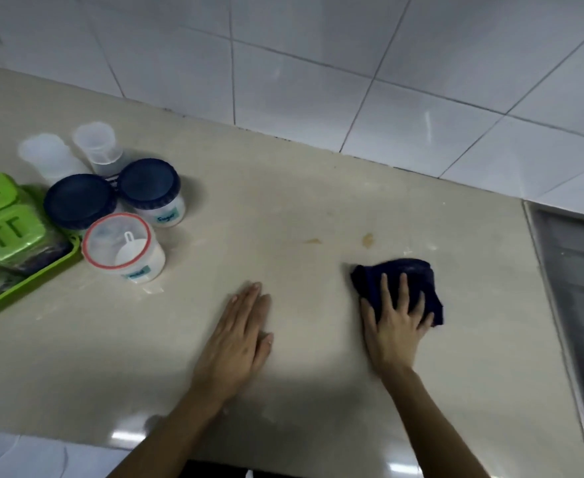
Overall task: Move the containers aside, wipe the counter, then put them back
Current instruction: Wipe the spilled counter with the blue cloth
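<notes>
My right hand presses flat on a dark blue cloth on the beige counter, fingers spread over it. My left hand lies flat on the bare counter, fingers together, holding nothing. Several containers stand grouped at the left: two white jars with dark blue lids, a clear jar with a red rim and a white scoop inside, and two translucent tubs behind them. Two brown stains sit just beyond the cloth.
A green tray with green-lidded boxes sits at the far left edge. A steel sink drainboard lies at the right. White wall tiles back the counter. The counter's front edge runs below my forearms.
</notes>
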The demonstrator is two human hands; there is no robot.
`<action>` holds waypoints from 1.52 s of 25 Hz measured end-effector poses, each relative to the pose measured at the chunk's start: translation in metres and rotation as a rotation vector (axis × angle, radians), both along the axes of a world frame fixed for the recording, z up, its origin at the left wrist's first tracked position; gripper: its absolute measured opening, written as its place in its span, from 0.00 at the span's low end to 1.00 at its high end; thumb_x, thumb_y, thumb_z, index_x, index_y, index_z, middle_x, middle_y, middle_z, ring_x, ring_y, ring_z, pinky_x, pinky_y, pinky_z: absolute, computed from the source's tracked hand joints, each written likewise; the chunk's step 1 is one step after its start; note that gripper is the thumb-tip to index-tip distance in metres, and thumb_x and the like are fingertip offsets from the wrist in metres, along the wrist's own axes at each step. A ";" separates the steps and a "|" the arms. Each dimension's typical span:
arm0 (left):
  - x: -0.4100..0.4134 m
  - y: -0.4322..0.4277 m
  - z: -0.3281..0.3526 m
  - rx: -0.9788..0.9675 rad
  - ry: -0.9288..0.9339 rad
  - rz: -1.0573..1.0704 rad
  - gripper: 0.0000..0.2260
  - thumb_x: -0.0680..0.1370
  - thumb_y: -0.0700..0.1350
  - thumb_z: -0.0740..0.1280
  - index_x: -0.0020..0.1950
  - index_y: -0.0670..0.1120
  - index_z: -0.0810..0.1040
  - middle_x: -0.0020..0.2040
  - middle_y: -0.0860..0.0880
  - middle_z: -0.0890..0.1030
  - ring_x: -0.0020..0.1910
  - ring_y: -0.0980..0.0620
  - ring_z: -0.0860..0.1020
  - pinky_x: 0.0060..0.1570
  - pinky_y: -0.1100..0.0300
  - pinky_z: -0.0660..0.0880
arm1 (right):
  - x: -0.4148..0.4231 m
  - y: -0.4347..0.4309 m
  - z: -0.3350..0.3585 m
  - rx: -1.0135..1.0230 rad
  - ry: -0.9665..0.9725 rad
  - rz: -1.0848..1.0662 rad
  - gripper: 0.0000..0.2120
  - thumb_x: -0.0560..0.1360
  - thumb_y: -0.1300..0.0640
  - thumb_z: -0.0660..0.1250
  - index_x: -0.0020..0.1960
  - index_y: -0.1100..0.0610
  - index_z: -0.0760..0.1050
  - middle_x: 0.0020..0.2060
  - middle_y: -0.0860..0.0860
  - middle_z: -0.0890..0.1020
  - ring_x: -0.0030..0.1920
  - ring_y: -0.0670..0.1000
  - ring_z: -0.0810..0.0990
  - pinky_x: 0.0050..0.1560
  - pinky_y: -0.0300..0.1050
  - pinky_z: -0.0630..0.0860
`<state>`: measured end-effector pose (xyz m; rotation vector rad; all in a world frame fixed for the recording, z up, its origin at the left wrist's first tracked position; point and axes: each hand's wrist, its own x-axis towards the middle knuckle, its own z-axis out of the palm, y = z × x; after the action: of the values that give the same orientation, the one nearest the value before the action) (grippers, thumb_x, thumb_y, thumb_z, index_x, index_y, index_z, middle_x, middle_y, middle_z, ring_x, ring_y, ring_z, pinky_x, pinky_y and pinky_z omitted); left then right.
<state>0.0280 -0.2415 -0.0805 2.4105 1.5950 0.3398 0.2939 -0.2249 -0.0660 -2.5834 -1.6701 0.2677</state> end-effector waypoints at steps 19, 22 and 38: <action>-0.009 0.001 0.000 -0.057 -0.037 0.050 0.28 0.76 0.54 0.60 0.73 0.44 0.66 0.76 0.47 0.63 0.75 0.52 0.59 0.75 0.56 0.52 | -0.061 0.055 -0.002 -0.042 -0.057 0.508 0.31 0.77 0.35 0.41 0.76 0.46 0.53 0.77 0.51 0.56 0.75 0.67 0.54 0.70 0.72 0.53; -0.009 -0.002 0.000 -0.073 -0.011 0.033 0.28 0.76 0.54 0.59 0.74 0.44 0.64 0.76 0.47 0.62 0.76 0.52 0.58 0.75 0.58 0.50 | -0.058 0.051 0.000 -0.038 -0.057 0.821 0.29 0.77 0.35 0.44 0.75 0.44 0.54 0.77 0.49 0.57 0.75 0.62 0.58 0.71 0.66 0.57; -0.006 0.000 0.007 -0.054 -0.023 0.012 0.26 0.76 0.53 0.57 0.71 0.40 0.68 0.74 0.44 0.65 0.75 0.49 0.60 0.75 0.54 0.53 | 0.026 0.043 0.007 -0.034 -0.127 0.757 0.27 0.77 0.37 0.48 0.74 0.45 0.60 0.75 0.48 0.63 0.70 0.63 0.68 0.67 0.62 0.65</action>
<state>0.0217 -0.2412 -0.0739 2.3493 1.5893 0.3214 0.3203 -0.1822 -0.0586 -1.8929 -2.6382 0.1552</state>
